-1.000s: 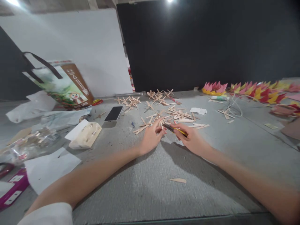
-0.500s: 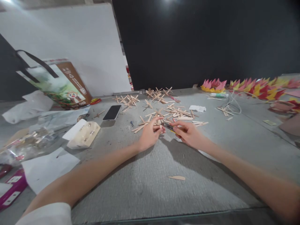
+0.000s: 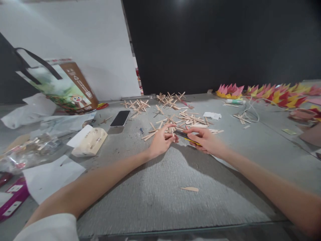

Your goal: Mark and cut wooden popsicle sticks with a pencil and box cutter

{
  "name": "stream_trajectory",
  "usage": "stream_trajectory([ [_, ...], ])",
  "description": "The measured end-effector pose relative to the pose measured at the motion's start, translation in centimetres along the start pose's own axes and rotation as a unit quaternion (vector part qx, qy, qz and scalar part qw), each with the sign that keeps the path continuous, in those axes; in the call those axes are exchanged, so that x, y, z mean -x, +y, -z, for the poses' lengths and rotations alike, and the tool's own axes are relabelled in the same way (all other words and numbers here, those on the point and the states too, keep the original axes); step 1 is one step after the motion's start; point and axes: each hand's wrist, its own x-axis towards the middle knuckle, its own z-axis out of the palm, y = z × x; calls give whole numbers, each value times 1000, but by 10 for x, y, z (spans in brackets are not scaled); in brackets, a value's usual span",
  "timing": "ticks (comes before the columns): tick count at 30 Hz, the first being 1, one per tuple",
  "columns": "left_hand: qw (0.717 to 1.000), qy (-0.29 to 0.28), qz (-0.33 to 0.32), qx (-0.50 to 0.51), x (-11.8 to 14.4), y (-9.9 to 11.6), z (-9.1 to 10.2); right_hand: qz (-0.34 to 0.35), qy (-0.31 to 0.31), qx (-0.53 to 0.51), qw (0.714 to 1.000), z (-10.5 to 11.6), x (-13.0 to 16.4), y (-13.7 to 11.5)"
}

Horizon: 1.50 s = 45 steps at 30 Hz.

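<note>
My left hand (image 3: 160, 142) pinches a wooden craft stick (image 3: 172, 131) at the near edge of a scattered pile of wooden sticks (image 3: 190, 120) on the grey table (image 3: 160, 197). My right hand (image 3: 204, 140) grips a black and yellow utility knife (image 3: 185, 135), whose tip points left at the stick my left hand holds. Both hands are close together, fingertips almost meeting. A single cut stick piece (image 3: 189, 189) lies nearer to me on the table.
A black phone (image 3: 120, 118) lies left of the sticks. A wooden block on white paper (image 3: 89, 141), a shopping bag (image 3: 62, 88), plastic wrap and a magenta box (image 3: 11, 201) crowd the left. Pink, red and yellow paper flowers (image 3: 265, 92), a glue tube and a white cable sit far right.
The hands stay together on the stick and knife with only small shifts. The view has tilted and shifted slightly.
</note>
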Motion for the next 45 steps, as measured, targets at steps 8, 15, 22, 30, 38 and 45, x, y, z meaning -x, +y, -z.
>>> stream_trajectory([
  [8,997,-26,16,64,-4,-3,3,-10,-19,-42,999,4,-3,2],
  [15,997,-34,5,68,-5,-5,5,-12,-8,-7,1000,3,-2,-5],
  [22,1000,3,-6,4,0,-1,0,125,37,170,977,2,-4,-1],
  [30,999,47,14,-3,-4,-12,0,220,111,352,903,-21,4,1],
  [38,1000,23,0,-6,-5,-15,3,218,122,373,893,-31,8,3],
  [45,986,54,-70,-140,1,-6,-1,221,122,385,887,-37,12,-1],
])
